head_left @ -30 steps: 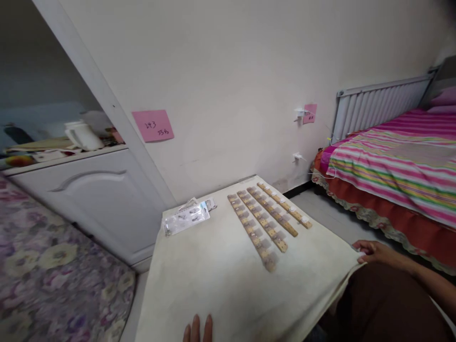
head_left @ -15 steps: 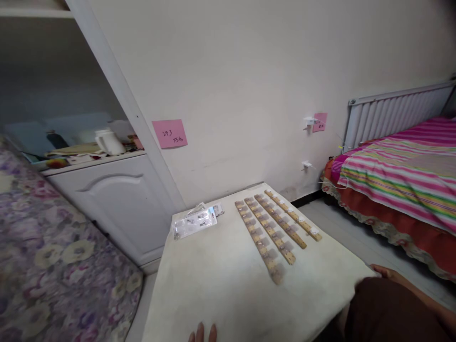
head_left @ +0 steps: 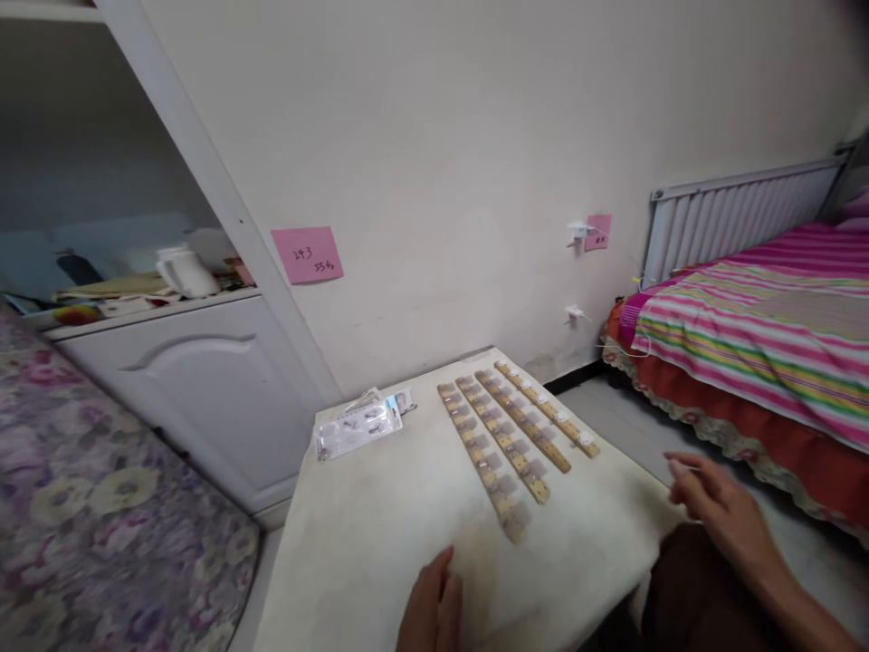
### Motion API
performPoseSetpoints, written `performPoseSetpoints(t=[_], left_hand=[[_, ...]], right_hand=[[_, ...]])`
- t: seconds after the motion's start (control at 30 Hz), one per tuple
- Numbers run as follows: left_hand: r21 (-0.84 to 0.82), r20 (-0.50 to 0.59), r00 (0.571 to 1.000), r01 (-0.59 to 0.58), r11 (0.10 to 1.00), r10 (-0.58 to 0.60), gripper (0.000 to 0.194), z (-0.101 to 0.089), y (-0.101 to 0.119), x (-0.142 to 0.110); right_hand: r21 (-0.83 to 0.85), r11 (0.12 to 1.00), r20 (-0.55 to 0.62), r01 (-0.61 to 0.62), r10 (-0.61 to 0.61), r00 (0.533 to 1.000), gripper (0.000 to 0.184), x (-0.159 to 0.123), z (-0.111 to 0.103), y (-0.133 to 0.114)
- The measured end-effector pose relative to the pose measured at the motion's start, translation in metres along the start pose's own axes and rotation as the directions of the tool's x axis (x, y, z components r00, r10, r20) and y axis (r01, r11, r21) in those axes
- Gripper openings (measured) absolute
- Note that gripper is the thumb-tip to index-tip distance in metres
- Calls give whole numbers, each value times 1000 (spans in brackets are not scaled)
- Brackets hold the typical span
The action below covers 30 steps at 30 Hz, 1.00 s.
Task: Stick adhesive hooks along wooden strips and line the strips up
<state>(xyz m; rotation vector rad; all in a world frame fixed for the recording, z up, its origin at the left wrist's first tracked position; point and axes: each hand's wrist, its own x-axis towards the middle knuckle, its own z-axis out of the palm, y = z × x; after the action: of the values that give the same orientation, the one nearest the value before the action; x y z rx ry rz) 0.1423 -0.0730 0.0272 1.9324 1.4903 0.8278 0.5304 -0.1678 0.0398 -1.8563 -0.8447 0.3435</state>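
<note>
My left hand is over the near part of the white-covered table, its visible fingers stretched forward and nothing seen in them. Off the table's right edge, my right hand is raised above my knee. Its fingertips are pinched together, with a thin pale sliver showing at them, too small to name. Several tan strips lie side by side on the table. The leftmost strip and the two beside it carry greyish see-through tabs; the rightmost strip has small white round pieces. Neither hand touches a strip.
Clear plastic packets lie at the table's back left. A floral-covered panel and a white cabinet stand left. A bed is at right. White plugs and a pink note are on the wall.
My left hand has come further into view, forward and to the right. My right hand has risen from beside my knee at the table's edge. The view has shifted slightly right.
</note>
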Motion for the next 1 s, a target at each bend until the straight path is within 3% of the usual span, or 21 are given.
performPoseSetpoints(t=[0.13,0.27,0.43,0.57,1.0], left_hand=[[-191,21,997,-67,979,72,57,11,63,3],[-283,-75,986,-163,945,148,69,9,96,-4],[-175,-125,974,-209,962,189,79,-8,123,-10],[-100,-99,979,-187,977,178,78,-17,137,-5],[37,-17,997,-78,996,79,82,-9,129,5]], right_hand=[[196,977,232,85,-131,964,65,-46,57,-65],[280,933,291,225,-306,906,71,-78,89,-107],[202,874,233,442,-481,845,75,-77,78,-141],[127,833,190,538,-553,811,75,-63,63,-150],[96,864,265,494,-500,824,76,-61,66,-145]])
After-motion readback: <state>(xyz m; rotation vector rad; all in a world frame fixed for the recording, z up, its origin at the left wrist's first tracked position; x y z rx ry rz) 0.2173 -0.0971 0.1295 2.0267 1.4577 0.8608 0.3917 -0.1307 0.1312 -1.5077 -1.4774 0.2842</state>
